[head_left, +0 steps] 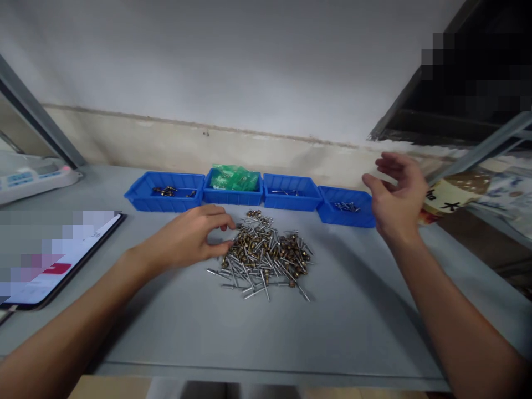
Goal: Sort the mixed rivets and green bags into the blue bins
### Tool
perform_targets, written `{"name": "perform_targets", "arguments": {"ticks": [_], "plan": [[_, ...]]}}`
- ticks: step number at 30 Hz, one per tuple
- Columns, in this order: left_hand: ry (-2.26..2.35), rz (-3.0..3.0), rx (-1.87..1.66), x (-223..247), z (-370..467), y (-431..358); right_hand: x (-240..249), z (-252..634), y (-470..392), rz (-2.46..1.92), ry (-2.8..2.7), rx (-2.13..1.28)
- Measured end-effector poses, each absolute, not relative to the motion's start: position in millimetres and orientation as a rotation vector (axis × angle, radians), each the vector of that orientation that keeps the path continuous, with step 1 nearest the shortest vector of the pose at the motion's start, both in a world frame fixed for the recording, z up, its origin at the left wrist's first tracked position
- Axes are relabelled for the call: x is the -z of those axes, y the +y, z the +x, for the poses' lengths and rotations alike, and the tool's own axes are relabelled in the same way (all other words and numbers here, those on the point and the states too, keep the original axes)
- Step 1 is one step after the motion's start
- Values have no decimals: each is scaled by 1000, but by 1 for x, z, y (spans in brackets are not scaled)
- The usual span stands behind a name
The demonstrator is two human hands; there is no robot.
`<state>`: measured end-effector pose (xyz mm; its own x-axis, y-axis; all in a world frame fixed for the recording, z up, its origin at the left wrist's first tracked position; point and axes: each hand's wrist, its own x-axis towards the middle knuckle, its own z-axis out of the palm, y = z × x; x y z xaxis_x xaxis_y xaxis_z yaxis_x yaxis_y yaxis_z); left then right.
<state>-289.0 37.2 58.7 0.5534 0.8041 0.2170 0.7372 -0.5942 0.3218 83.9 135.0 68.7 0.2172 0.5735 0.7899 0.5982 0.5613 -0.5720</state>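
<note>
A mixed pile of silver blind rivets (249, 277) and small brass-coloured fittings (297, 266) lies on the grey table. My left hand (191, 235) reaches the pile's left edge, thumb and forefinger apart at the pieces; nothing shows between them. My right hand (394, 194) is raised beside the rightmost blue bin (347, 216), its fingers spread and nothing visible in it. That bin holds several silver rivets. The leftmost blue bin (162, 202) contains a few brass-coloured fittings.
Between those bins stand a blue bin (233, 197) with green plastic bags (235, 178) and another blue bin (291, 202) with a few thin silver pieces. A tablet (62, 260) lies left, near a white power strip (41, 183). A patterned bag (453, 197) is at right.
</note>
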Motion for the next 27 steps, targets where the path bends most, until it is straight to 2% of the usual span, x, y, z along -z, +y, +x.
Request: {"name": "perform_targets", "arguments": {"ticks": [7,19,27], "plan": [[1205,2486,-287,-63,-293,35,-68,66,125,-1054,-1546,21],[1252,2439,-185,-60,-302,37,-56,4,80,-888,-1961,153],[1313,2416,-89,-59,-305,41,-47,-5,75,-862,-2061,52]]}}
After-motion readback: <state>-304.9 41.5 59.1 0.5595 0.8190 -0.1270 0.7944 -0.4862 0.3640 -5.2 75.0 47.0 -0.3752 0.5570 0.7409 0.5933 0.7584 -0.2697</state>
